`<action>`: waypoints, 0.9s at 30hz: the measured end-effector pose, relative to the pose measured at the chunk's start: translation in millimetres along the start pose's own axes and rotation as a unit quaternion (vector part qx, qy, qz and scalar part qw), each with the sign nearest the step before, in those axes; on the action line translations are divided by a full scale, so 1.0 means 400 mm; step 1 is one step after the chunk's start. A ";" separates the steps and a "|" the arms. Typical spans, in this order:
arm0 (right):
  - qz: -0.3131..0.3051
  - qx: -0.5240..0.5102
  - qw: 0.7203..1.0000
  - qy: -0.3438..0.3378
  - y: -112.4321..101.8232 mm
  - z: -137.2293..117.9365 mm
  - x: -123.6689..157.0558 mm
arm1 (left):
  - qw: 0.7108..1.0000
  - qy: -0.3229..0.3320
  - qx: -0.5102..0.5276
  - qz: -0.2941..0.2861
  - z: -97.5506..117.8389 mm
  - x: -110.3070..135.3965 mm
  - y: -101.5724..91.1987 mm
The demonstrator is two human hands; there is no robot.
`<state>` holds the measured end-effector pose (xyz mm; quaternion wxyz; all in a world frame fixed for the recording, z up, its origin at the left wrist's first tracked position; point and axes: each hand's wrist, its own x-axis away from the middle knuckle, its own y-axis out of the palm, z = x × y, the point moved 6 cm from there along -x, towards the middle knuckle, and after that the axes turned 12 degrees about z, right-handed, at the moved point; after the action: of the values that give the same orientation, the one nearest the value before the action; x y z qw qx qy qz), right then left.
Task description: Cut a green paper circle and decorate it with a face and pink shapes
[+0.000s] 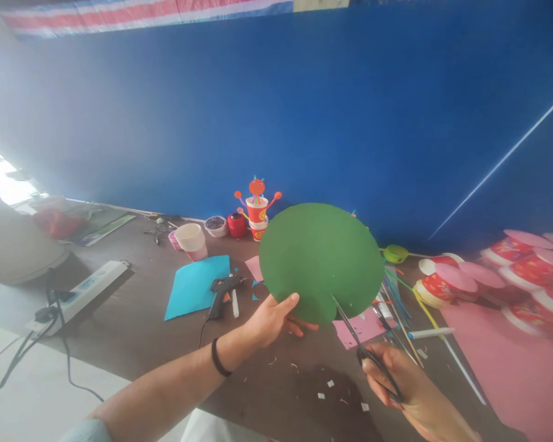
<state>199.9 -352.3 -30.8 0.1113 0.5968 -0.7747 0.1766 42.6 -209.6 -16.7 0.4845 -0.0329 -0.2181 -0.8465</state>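
Observation:
A large round sheet of green paper [320, 258] is held up above the table, its face toward me. My left hand [276, 319] grips its lower left edge, thumb in front and fingers behind. My right hand [391, 371] is closed around the black handles of a pair of scissors [352, 328]. The scissor blades point up and left and reach into the lower edge of the green paper, beside a cut in it. How far apart the blades are I cannot make out.
A black glue gun [223, 291] lies on a blue sheet [191, 288]. Paper cups [191, 239], a decorated cup figure [257, 209] and a power strip [85, 291] stand left. Pink paper [511, 362], red cups [447, 282] and a white marker [431, 333] lie right. Paper scraps dot the table [258, 399].

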 end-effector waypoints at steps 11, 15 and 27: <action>-0.027 -0.026 0.998 -0.045 0.010 -0.003 -0.015 | 0.998 -0.002 -0.025 -0.065 -0.006 0.003 0.017; -0.021 -0.062 0.997 -0.046 0.015 -0.005 -0.018 | 0.997 -0.007 -0.028 -0.078 -0.002 0.003 0.023; -0.019 -0.066 0.997 -0.046 0.011 -0.007 -0.021 | 0.995 -0.013 -0.045 -0.092 0.002 0.001 0.023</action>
<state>197.6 -342.9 -32.2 0.1185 0.6105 -0.7773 0.0954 49.8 -213.6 -12.6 0.3997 -0.0448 -0.1884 -0.8960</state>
